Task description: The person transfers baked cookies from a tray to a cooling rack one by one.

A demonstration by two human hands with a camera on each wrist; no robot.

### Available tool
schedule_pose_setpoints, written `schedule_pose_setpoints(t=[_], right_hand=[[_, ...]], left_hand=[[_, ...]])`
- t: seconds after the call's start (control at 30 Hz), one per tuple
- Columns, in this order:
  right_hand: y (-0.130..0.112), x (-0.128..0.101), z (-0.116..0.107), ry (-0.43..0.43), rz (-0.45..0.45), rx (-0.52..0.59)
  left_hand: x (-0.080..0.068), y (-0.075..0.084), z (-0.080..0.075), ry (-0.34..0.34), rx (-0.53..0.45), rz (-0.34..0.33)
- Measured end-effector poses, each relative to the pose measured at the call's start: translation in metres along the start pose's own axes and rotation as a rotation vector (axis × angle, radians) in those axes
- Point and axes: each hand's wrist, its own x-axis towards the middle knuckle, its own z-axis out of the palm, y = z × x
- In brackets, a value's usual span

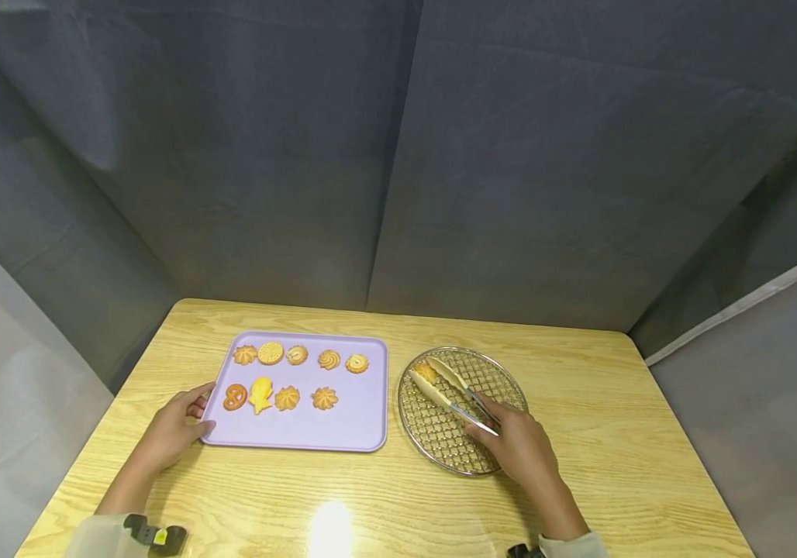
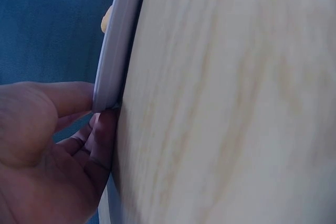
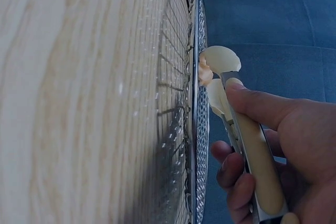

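Nearest the head camera, 2 sleeve cuffs sat at the bottom edge above the wooden table, where a bright glare spot lay on the near grain. The left hand rested at the near-left corner of the lilac tray; in the left wrist view the thumb lay over the tray's rim and the fingers curled beneath that edge, so the hand was pinching the tray's lip against the table. On the tray lay 9 cookies: 5 in the far row and 4 in the near row, among them a pretzel-shaped cookie and a yellow fish-shaped cookie.

The right hand was closed round the handles of a pair of tongs, thumb on top and fingers wrapped below, as the right wrist view showed. The tongs' pale tips met around 1 cookie at the far-left part of the round wire rack, which stood just beside the tray on its right. Whether that cookie touched the mesh could not be told. Grey cloth hung behind the table.
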Motion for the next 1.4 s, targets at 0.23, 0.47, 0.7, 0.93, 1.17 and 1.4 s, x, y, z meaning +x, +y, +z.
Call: schedule_pose_setpoints(t=[0.23, 0.47, 0.7, 0.93, 1.17, 1.4], right_hand=[[-0.001, 0.001, -0.001, -0.019, 0.021, 0.005], [-0.003, 0.001, -0.003, -0.017, 0.015, 0.005], [-0.007, 0.003, -0.002, -0.023, 0.006, 0.02], [-0.011, 0.007, 0.002, -0.005, -0.025, 0.025], [-0.014, 0.011, 0.006, -0.011, -0.013, 0.035], [-0.023, 0.014, 0.008, 0.0, -0.029, 0.029]], left_hand=[[0.0, -0.001, 0.0, -0.002, -0.003, -0.009], [0.0, 0.0, 0.0, -0.005, -0.012, -0.013], [0.0, 0.0, 0.0, -0.001, -0.011, -0.002], [-0.001, 0.003, 0.0, -0.002, -0.014, -0.007], [-0.001, 0.005, 0.0, 0.001, -0.018, -0.007], [-0.001, 0.005, -0.001, 0.003, -0.014, -0.006]])
